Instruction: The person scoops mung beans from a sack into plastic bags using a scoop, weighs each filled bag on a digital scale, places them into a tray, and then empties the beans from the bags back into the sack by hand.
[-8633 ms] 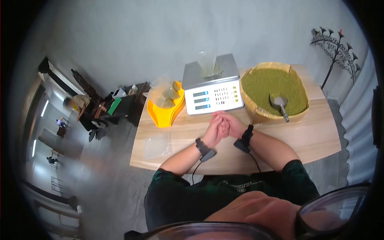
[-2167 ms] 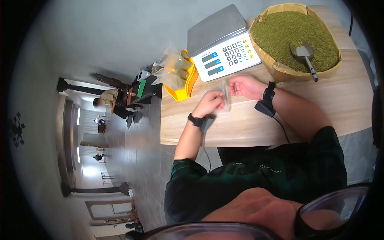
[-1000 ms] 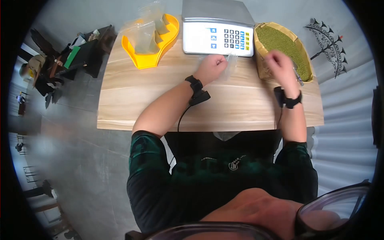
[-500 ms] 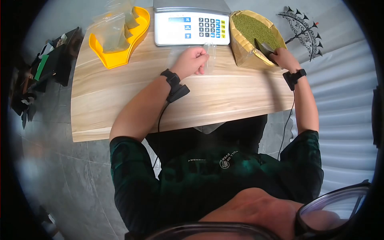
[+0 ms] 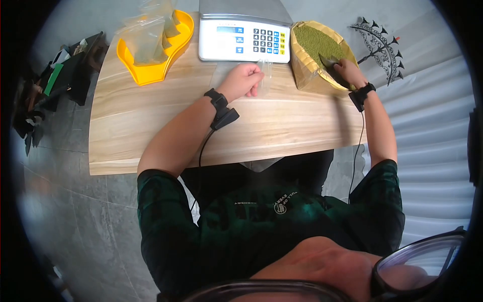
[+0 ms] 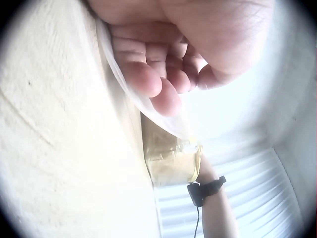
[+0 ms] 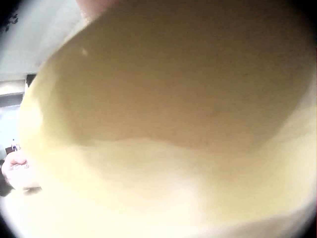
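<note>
My left hand pinches a clear plastic bag low over the table, just in front of the white digital scale. In the left wrist view its curled fingers lie against the bag's pale edge. My right hand grips a metal scoop at the near right side of a brown paper sack. Small green beans fill the sack, and the scoop's blade is partly sunk in them. The sack's paper wall fills most of the right wrist view, hiding the scoop there.
A yellow tray left of the scale holds several filled clear bags. The scale's steel plate lies behind its keypad. A wooden table bears everything. A black metal stand and white curtain are at the right.
The hands were clasped earlier, with a bag on the scale; that plate now shows bare. My left hand has taken a clear bag, and my right hand has moved to the sack and gripped the scoop.
</note>
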`<action>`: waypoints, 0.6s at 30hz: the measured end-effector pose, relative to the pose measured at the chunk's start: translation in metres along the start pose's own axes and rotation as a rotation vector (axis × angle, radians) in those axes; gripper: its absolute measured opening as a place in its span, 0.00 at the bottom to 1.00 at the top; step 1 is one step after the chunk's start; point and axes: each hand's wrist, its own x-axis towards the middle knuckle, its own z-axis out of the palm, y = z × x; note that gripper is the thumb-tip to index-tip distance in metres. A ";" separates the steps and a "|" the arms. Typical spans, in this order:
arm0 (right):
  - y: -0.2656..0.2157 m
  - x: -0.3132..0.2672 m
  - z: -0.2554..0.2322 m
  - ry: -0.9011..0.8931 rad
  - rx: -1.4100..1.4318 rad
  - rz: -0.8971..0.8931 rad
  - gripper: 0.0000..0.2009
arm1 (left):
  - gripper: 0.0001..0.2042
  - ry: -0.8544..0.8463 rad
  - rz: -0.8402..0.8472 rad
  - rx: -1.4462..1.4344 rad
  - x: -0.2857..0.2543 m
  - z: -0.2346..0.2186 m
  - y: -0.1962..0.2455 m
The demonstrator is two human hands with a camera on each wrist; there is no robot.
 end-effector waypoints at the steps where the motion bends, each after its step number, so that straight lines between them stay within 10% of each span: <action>1: -0.001 -0.009 -0.004 0.017 0.049 0.005 0.19 | 0.09 0.000 0.002 0.006 0.000 0.000 0.000; 18: -0.018 -0.115 0.008 0.479 0.361 0.165 0.14 | 0.10 0.031 -0.013 -0.024 -0.001 -0.002 0.001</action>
